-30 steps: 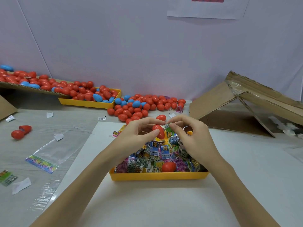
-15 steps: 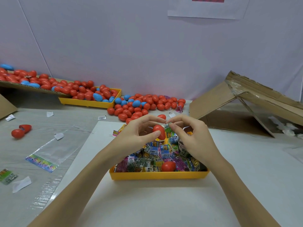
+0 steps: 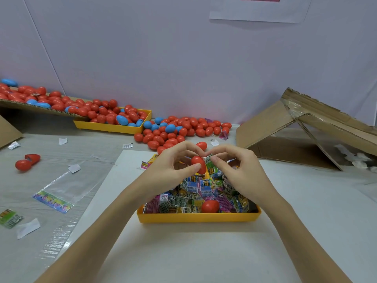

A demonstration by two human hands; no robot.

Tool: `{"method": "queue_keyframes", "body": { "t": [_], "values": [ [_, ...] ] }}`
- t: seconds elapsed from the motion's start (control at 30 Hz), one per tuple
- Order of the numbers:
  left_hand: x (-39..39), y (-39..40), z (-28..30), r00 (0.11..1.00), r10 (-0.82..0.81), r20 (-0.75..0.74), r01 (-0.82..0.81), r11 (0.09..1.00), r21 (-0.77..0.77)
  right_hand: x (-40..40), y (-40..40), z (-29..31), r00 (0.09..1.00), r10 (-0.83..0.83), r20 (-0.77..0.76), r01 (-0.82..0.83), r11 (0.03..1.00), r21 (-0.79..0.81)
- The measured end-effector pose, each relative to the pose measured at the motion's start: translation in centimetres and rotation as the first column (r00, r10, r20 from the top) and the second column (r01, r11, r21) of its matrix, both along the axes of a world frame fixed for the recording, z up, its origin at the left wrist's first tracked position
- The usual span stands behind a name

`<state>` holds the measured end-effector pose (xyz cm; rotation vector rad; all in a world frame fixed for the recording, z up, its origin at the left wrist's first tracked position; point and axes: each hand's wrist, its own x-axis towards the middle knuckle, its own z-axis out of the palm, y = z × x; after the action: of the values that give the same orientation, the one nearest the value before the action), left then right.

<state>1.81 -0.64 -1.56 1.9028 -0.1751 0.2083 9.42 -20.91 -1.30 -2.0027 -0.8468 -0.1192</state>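
White sheet [image 3: 183, 252] lay nearest me; on it sat the near yellow tray [image 3: 195, 218], heaped with printed toy packets [image 3: 195, 190]; one closed red egg [image 3: 210, 206] lay on the heap by the front wall. Over the tray's far half the two hands met; left hand [image 3: 171, 168] pinched the held red egg [image 3: 199, 164], thumb below, curled fingers above; right hand [image 3: 240, 172] pinched a green packet [image 3: 211, 163] between thumb and forefinger, its other fingers loosely curled; the packet touched the egg's right side. Fingers hid the seam, so from my remote seat I could not tell whether the shell was open there.

I read the step as stuffing the packet into the egg. My notes for doing it well were: stay over the tray so a slip landed in the heap; turn the shell's mouth square to the packet; fold the packet narrow, lead with a corner, push home with the forefinger tip; grip the shell lightly, since I judged a hard squeeze could warp the mouth or shoot it off the thumb; leave no wrapper edge in the seam before closing.

Left, on the grey table [image 3: 91, 144], lay a clear bag [image 3: 61, 190] and a split red egg [image 3: 27, 162]; beyond, a loose pile of red and blue eggs [image 3: 183, 129]; the far yellow tray [image 3: 108, 127] held more; a torn cardboard box [image 3: 306, 129] stood at right.
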Motion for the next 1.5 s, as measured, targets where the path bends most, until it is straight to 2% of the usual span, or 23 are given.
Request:
{"method": "queue_keyframes", "body": {
  "t": [0.47,0.67,0.87,0.97,1.1,1.2,1.33,1.5],
  "values": [
    [0.1,-0.2,-0.2,0.994,0.030,0.106,-0.039,0.996,0.080,-0.1,0.0,0.1,0.997,0.036,-0.063,-0.036,0.999,-0.006],
    [0.1,-0.2,-0.1,0.991,0.099,0.091,-0.098,0.995,-0.016,-0.1,0.0,0.3,0.971,0.059,-0.232,-0.040,0.995,0.086],
    [-0.1,-0.2,0.2,0.990,0.126,0.057,-0.120,0.988,-0.102,-0.4,0.2,0.3,0.948,0.067,-0.312,-0.015,0.986,0.165],
    [-0.1,-0.2,0.3,0.990,0.135,0.048,-0.128,0.985,-0.116,-0.6,0.2,0.4,0.944,0.064,-0.322,0.010,0.975,0.223],
    [-0.1,-0.2,0.4,0.990,0.134,0.051,-0.128,0.987,-0.097,-0.6,0.2,0.3,0.961,0.041,-0.273,0.021,0.975,0.220],
    [-0.1,-0.3,0.4,0.990,0.140,0.036,-0.135,0.985,-0.110,-0.6,0.2,0.4,0.954,0.045,-0.295,0.028,0.971,0.238],
    [-0.1,-0.2,0.4,0.991,0.130,0.009,-0.128,0.981,-0.143,-0.8,0.2,0.6,0.932,0.068,-0.356,0.037,0.959,0.281],
    [-0.2,-0.2,0.4,0.993,0.117,0.004,-0.116,0.986,-0.116,-1.1,0.5,0.6,0.838,0.107,-0.535,0.053,0.960,0.275]
  ]
}}
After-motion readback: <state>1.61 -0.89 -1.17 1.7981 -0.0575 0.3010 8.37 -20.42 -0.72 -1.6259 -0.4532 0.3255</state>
